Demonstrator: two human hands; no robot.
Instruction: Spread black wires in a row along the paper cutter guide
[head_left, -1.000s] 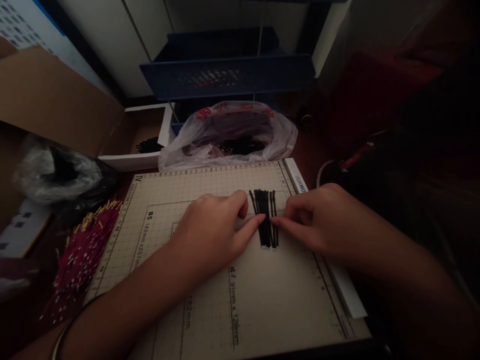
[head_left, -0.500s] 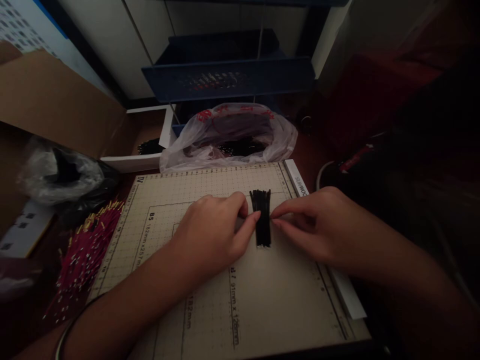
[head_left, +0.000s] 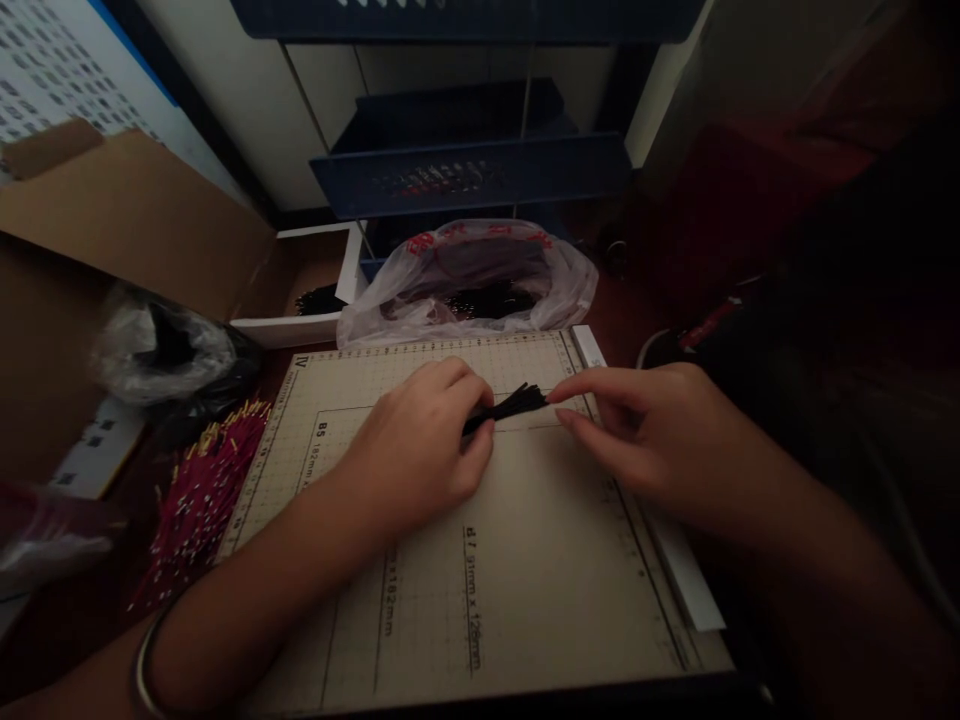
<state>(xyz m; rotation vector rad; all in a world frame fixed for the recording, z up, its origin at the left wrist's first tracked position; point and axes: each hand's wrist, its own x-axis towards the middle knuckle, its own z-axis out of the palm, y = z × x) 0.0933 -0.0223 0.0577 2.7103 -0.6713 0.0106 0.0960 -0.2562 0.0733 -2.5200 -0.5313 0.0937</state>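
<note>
A small bundle of thin black cords (head_left: pixel 519 402) lies slantwise above a gridded paper cutter board (head_left: pixel 547 560). My left hand (head_left: pixel 427 430) grips one end of the bundle between thumb and fingers, which hide that end. At the free, slightly fanned end is my right hand (head_left: pixel 637 430), its index fingertip at the cord tips and its thumb lower, apart from the finger. Nothing is held in the right hand.
Pink cords with gold and white tips (head_left: pixel 206 490) are heaped left of the board. Behind it stand a plastic bag (head_left: pixel 577 290) of dark cords, an open cardboard box (head_left: pixel 172 210) and a blue rack (head_left: pixel 472 175). A black bag (head_left: pixel 217 385) sits at left.
The black cord bundle has turned from upright to nearly sideways, and my left hand has closed around one end. My right thumb and index finger have spread apart. The view has shifted slightly.
</note>
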